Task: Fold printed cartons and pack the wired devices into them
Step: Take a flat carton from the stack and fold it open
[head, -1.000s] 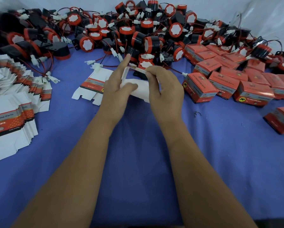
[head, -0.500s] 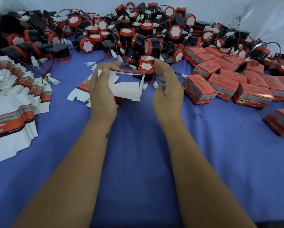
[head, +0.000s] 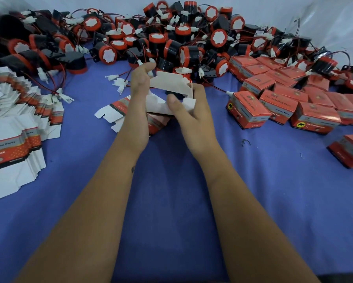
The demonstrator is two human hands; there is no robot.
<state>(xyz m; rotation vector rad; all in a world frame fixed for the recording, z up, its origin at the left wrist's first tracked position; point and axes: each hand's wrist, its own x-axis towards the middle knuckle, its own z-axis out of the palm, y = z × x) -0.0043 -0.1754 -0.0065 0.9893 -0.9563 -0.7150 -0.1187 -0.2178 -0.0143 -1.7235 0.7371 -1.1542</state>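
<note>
Both hands hold one partly opened carton [head: 171, 88], white inside with a red printed outside, above the blue table. My left hand [head: 139, 94] grips its left side, fingers curled over the top edge. My right hand [head: 190, 111] grips the right side, with the thumb pressing a white flap inward. A large heap of black-and-red wired devices [head: 171, 41] with white connectors lies just behind the carton. Flat cartons [head: 114, 111] lie under my left hand.
A fanned stack of flat printed cartons [head: 18, 127] fills the left edge. Several folded red cartons [head: 277, 99] stand in rows at the right, one more [head: 349, 150] apart near the right edge. The blue cloth [head: 171, 180] covers the table.
The carton went from a flat sheet held mainly in my left hand to an opened box shape. My right hand came back onto it and now presses a flap.
</note>
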